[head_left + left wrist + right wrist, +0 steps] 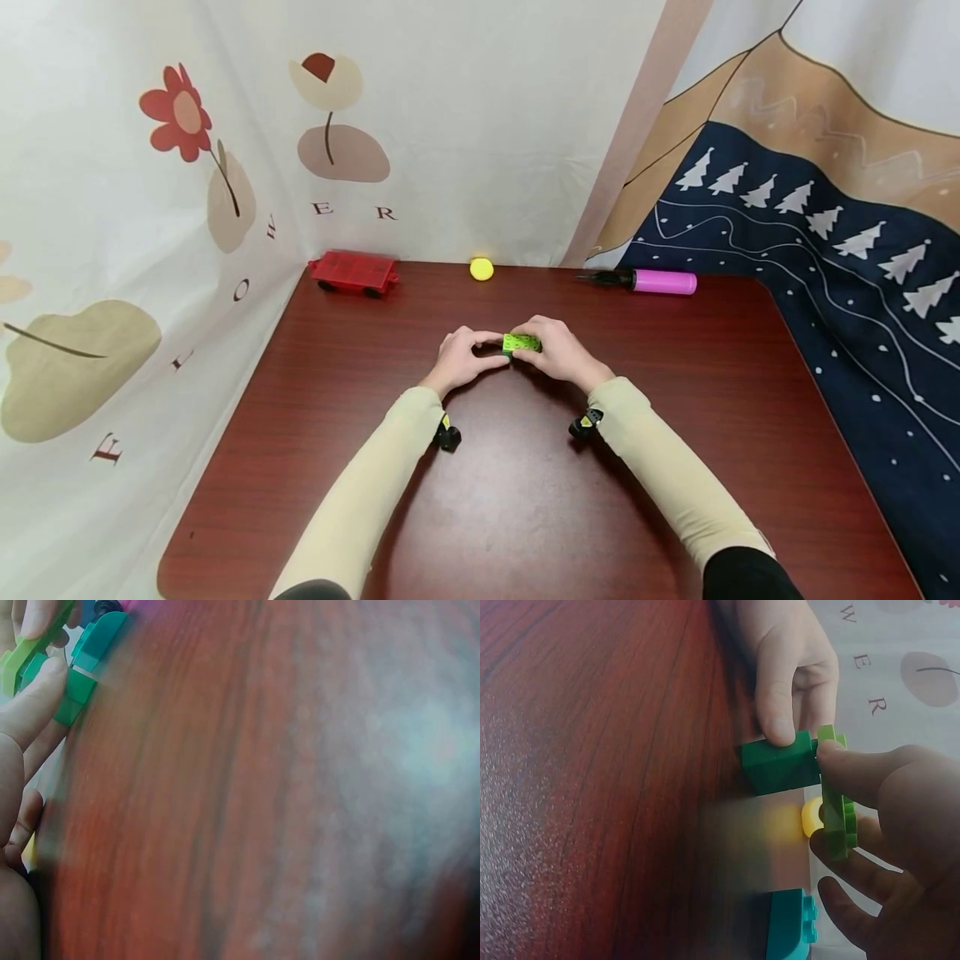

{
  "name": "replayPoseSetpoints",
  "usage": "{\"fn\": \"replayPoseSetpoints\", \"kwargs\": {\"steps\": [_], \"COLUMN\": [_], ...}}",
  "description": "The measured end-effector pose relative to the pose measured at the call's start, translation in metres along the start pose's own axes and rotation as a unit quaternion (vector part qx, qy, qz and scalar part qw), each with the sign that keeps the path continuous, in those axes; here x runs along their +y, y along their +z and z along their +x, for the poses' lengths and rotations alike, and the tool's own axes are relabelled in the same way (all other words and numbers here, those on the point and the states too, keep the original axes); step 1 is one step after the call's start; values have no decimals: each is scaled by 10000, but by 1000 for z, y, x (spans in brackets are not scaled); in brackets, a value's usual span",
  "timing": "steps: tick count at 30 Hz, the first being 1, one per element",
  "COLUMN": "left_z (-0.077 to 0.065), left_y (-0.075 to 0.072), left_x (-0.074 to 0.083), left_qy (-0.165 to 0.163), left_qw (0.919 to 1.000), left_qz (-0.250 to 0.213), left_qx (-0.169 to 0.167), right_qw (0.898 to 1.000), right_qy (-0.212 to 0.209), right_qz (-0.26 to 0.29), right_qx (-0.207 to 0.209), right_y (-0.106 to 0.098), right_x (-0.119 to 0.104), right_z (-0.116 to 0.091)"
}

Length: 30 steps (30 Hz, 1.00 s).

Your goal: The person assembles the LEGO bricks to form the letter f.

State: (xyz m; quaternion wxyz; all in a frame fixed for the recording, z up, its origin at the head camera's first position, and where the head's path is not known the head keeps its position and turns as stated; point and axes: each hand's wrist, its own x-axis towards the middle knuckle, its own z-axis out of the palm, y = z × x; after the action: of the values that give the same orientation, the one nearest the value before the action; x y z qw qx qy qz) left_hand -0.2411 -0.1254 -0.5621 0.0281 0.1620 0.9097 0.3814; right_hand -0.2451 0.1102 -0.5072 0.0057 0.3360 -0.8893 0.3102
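Note:
At the middle of the table, my right hand [558, 350] pinches a light-green studded toy-brick plate [832, 810] between thumb and fingers. A dark-green brick [780, 763] sits beneath one end of that plate, against the table. My left hand [463, 360] pinches this dark-green brick, its thumb on the near side. Whether plate and brick are pressed fully together I cannot tell. A teal brick with a curved edge [786, 924] stands close by, below my right fingers in the right wrist view. It is hidden behind the right hand in the head view.
Along the back edge of the table [517, 517] are a red toy wagon [356, 272] on the left, a round yellow object [482, 268] in the middle and a pink-and-black hand pump [663, 282] on the right. Printed cloth hangs behind and beside the table.

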Motion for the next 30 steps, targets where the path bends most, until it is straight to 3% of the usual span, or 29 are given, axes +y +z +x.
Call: {"fn": "replayPoseSetpoints", "kwargs": {"steps": [30], "left_z": [-1], "left_y": [-1], "left_x": [2], "left_qy": [42], "left_qw": [10000], "left_qz": [50], "left_qx": [54], "right_qw": [9990], "right_qy": [244], "right_qz": [-192], "right_qx": [-321], "right_y": [-1], "right_x": [-8], "right_z": [8]}}
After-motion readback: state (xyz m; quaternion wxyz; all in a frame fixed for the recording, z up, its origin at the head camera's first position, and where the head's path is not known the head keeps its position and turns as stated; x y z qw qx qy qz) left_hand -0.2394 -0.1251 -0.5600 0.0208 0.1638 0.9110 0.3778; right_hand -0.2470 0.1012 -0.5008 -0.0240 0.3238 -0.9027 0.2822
